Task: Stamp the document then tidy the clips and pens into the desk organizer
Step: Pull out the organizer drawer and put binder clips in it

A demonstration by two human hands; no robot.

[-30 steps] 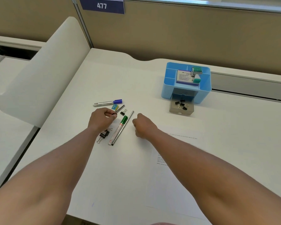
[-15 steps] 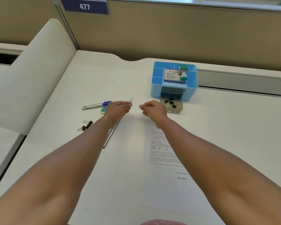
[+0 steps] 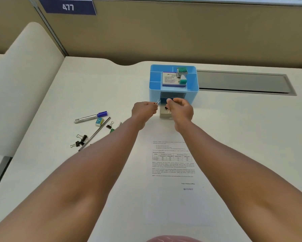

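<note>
A blue desk organizer (image 3: 154, 88) stands at the back of the desk, its small grey drawer (image 3: 164, 115) pulled out in front. My left hand (image 3: 143, 110) pinches a binder clip (image 3: 158, 102) just left of the drawer. My right hand (image 3: 180, 110) is over the drawer with a black binder clip (image 3: 167, 109) at its fingertips. The printed document (image 3: 173, 165), stamped ENTERED, lies near me. Left of it lie a purple-capped marker (image 3: 90, 117), a thin metal pen (image 3: 96, 132), a green-tipped pen (image 3: 112, 130) partly under my left arm, and several black binder clips (image 3: 80, 139).
A small eraser (image 3: 99, 122) lies beside the marker. The organizer's top holds a box (image 3: 170, 79) and green items (image 3: 182, 71). A grey cable tray (image 3: 242, 83) runs along the back right. A curved white divider (image 3: 24, 81) rises on the left, beige partitions behind.
Both hands have moved forward from the desk's middle to the organizer's drawer, the left one carrying its clip. The camera view has shifted toward the organizer.
</note>
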